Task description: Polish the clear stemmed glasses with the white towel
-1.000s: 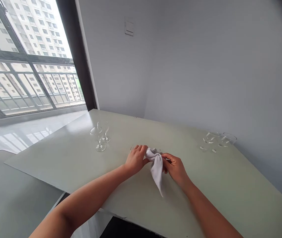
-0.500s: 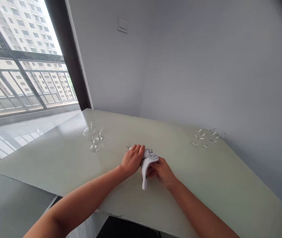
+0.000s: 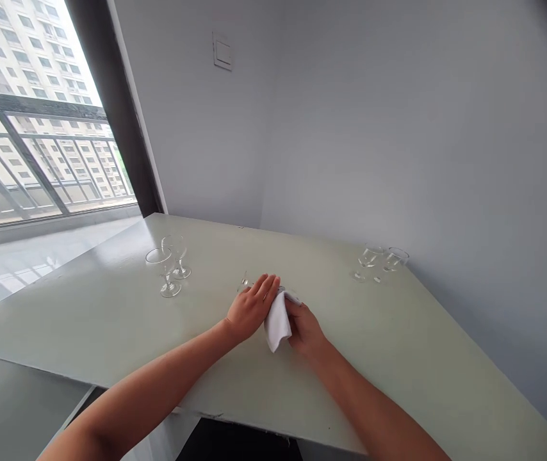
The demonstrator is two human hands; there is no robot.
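Note:
A wine glass [image 3: 244,282] lies sideways in my left hand [image 3: 250,308], its clear foot showing past the left side of the fingers. My left fingers wrap over the glass from above, hiding most of its stem and bowl. Just to the right, my right hand [image 3: 306,325] grips a white cloth [image 3: 278,323] against the bowl end. One corner of the cloth hangs down between the two hands. How far the cloth reaches into the bowl is hidden.
Two stemmed glasses [image 3: 170,288] stand upright on the pale table [image 3: 196,358] to the left. Two more clear glasses [image 3: 369,257] are at the far right near the wall [image 3: 398,160]. The table's front edge runs below my forearms.
The view has turned slightly right, so everything sits further left. The cloth, bunched on top before, now drapes lower and flatter between my hands. Both hands keep their hold.

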